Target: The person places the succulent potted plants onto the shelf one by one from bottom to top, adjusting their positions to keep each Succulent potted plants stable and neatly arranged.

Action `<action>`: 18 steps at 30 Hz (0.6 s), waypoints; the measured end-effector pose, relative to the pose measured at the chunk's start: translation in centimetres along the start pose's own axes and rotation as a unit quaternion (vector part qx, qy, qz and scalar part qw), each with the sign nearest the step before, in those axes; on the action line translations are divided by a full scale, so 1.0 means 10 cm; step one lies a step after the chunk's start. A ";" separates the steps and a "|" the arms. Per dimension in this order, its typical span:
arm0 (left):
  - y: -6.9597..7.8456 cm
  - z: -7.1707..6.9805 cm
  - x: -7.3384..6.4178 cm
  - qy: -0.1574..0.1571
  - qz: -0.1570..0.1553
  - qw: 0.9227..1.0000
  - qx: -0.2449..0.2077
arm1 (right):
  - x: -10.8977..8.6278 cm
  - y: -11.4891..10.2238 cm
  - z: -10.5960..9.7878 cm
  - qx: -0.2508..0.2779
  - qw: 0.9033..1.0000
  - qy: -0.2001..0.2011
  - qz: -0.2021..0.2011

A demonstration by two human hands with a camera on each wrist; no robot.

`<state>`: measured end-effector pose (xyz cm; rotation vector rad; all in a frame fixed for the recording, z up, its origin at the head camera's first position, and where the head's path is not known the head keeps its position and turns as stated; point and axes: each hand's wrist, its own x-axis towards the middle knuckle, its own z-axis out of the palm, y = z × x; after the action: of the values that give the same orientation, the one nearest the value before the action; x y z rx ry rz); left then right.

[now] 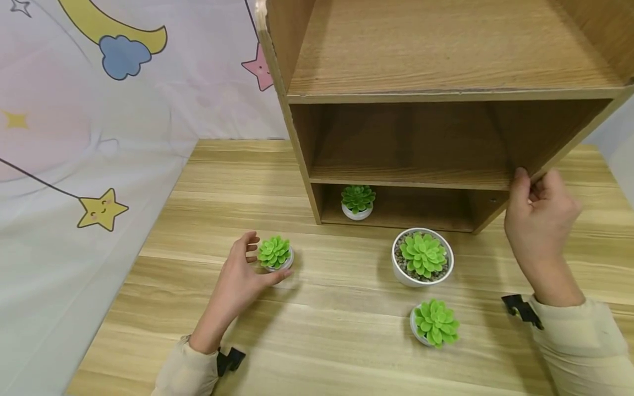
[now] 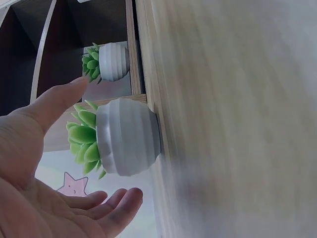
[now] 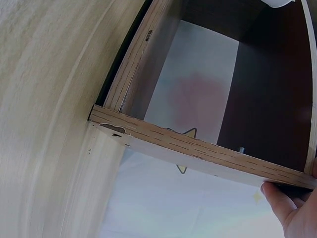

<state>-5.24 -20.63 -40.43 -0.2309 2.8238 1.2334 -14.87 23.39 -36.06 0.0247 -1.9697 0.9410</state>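
My left hand (image 1: 245, 278) reaches around a small potted succulent (image 1: 274, 253) on the table, thumb and fingers spread on either side. In the left wrist view a gap shows between the fingers and the ribbed white pot (image 2: 128, 137). My right hand (image 1: 542, 220) grips the right side edge of a wooden shelf unit (image 1: 431, 96); in the right wrist view only part of that hand (image 3: 297, 213) shows at the panel's edge. Another small succulent (image 1: 358, 201) stands in the lowest compartment, at its left.
A larger succulent in a round white pot with pebbles (image 1: 422, 257) stands before the shelf. Nearer me, a small potted succulent (image 1: 436, 323) leans slightly on the wooden table (image 1: 337, 341). A printed curtain (image 1: 54, 258) hangs along the left and back.
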 end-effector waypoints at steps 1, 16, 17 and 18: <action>-0.01 0.00 0.00 -0.002 -0.002 1.000 -0.001 | 0.00 0.00 0.00 0.000 1.000 0.001 -0.001; -0.03 -0.01 0.03 -0.035 -0.030 0.999 -0.004 | 0.01 0.00 0.00 0.011 1.000 -0.005 0.003; -0.03 -0.01 0.03 -0.036 -0.032 0.999 -0.006 | 0.01 -0.01 -0.01 0.012 1.000 -0.006 0.004; -0.04 -0.02 0.04 -0.038 -0.034 0.999 -0.009 | 0.01 0.00 -0.01 0.011 1.000 -0.007 0.004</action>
<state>-5.54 -21.02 -40.63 -0.2725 2.7194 1.2261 -14.85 23.44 -35.94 0.0366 -1.9729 0.9705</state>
